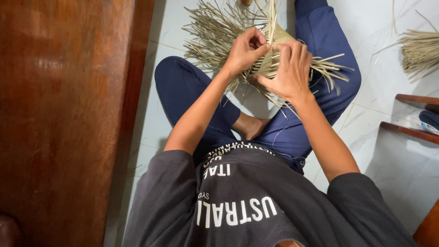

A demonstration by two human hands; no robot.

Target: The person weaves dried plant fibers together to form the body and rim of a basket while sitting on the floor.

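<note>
Straw-coloured strips make up a half-woven piece of palm-leaf work (274,61) held in the upper middle of the frame, above the person's crossed legs in dark blue trousers (315,41). The left hand (244,50) is closed around the woven part from the left, its fingers curled in and pinching strips near the top. The right hand (288,68) lies over the right side of the weave, fingers bent and pressing on it, thumb pointing left toward the other hand; the two hands almost touch. Both hands cover much of the woven centre, so its pattern is mostly hidden. Loose strip ends (210,32) fan out to the upper left and to the right over the thigh. A bare foot (251,128) shows between the knees. A dark wooden panel (64,119) fills the left of the frame. Pale floor tiles (388,73) lie beneath, with a separate bundle of strips (420,50) at the upper right, well apart from the hands. Brown wooden furniture edges (411,130) show at the right edge. A dark grey printed shirt (256,206) fills the bottom.
</note>
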